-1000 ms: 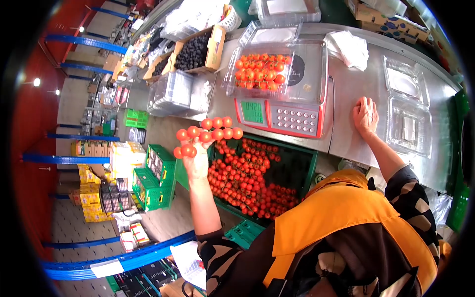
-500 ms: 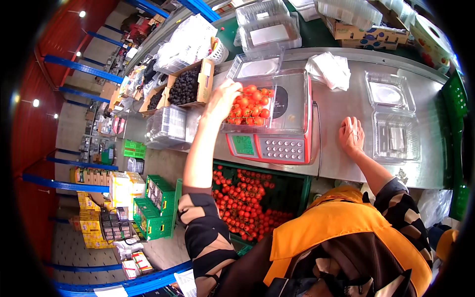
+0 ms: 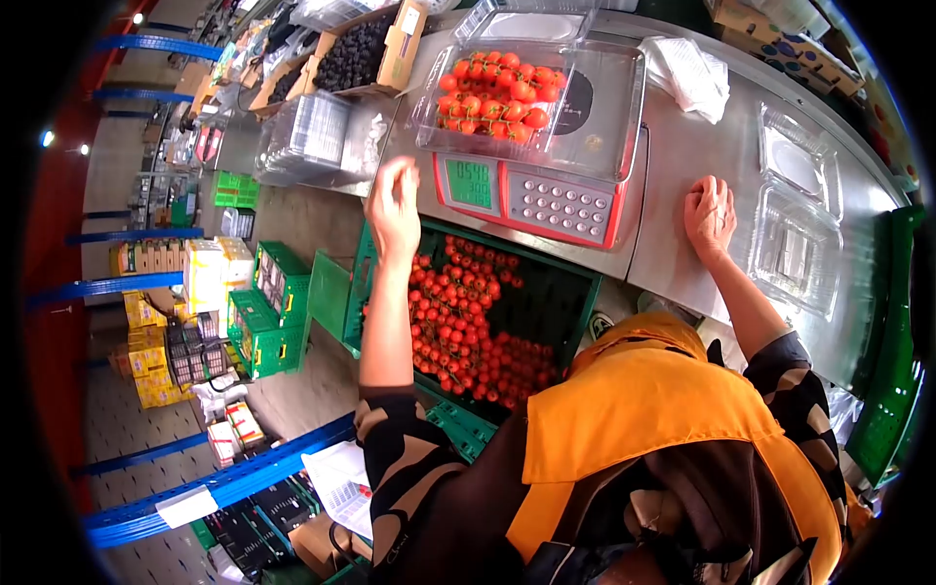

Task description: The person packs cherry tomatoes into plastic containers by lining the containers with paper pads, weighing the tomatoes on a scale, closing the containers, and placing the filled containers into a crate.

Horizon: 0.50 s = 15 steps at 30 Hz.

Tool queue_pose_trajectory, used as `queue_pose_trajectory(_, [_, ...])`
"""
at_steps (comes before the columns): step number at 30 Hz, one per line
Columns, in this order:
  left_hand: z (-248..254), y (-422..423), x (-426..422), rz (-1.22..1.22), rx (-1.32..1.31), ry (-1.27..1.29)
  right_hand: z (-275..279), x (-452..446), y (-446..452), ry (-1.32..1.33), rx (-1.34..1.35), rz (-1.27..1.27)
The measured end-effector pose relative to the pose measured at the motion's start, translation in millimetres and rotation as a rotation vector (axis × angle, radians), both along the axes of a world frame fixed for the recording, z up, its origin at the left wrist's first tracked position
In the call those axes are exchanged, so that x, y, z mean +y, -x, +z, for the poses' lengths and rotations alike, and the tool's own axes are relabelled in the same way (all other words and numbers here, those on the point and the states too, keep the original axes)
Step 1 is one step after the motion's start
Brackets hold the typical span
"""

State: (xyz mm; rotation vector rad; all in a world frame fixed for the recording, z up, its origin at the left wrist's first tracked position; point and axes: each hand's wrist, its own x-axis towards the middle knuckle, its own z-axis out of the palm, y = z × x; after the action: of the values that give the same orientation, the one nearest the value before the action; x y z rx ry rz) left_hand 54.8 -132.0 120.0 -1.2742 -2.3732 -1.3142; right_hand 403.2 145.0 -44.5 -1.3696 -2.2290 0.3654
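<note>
Cherry tomatoes on the vine (image 3: pixel 497 96) fill a clear plastic punnet (image 3: pixel 426 115) on the clear tray of a red scale (image 3: pixel 565 207), whose green display is lit. My left hand (image 3: pixel 393 214) hovers left of the scale, its fingers loosely bent and nothing visible in them. Below the scale, a green crate (image 3: pixel 582 317) holds many more tomatoes (image 3: pixel 453 317). My right hand (image 3: pixel 711 216) rests on the steel table (image 3: pixel 673 166), holding nothing, with fingers slightly bent and apart. An empty clear punnet with its lid open (image 3: pixel 795 249) lies right of it.
Stacked clear punnets (image 3: pixel 307 136) and a cardboard box of dark berries (image 3: pixel 402 47) stand at the left of the table. White sheets (image 3: pixel 687 76) lie behind my right hand. Green crates (image 3: pixel 263 331) stand on the floor at left; another green crate (image 3: pixel 882 361) is at far right.
My left hand has carried a tomato bunch from above the crate into the punnet on the scale, let go and drawn back. The display's numbers have changed. My right hand stays on the table.
</note>
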Motion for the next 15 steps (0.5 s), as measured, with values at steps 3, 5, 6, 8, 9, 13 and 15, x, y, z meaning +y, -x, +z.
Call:
queue_pose_trajectory(3, [-86.1, -11.2, -71.7, 0.006, 0.078, 0.245, -1.9, -0.5, 0.8, -0.017, -0.019, 0.002])
queue_pose_trajectory(5, [-136.0, -33.9, -97.3, -0.062, 0.131, 0.476, -2.8, -1.7, 1.2, -0.022, -0.036, -0.005])
queue_pose_trajectory(6, [-154.1, -46.9, -100.6, -0.069, 0.093, 0.59, -3.8, -2.1, 1.6, -0.025, -0.044, -0.009])
queue_pose_trajectory(8, [-186.7, -57.2, -97.2, -0.029, 0.131, 0.728, -3.7, 0.1, 2.2, -0.035, -0.053, -0.017])
queue_pose_trajectory(9, [-195.0, -57.6, -93.1, -0.017, 0.106, 0.795, -3.9, -0.1, 2.2, -0.036, -0.055, -0.019])
queue_pose_trajectory(13, [-213.9, -57.7, -75.8, 0.07, 0.227, 0.949, -2.5, -0.5, 3.2, -0.03, -0.067, -0.02])
queue_pose_trajectory(15, [-220.4, -62.5, -73.9, 0.038, 0.312, 0.999, -2.7, -2.7, 2.3, -0.024, -0.07, -0.016])
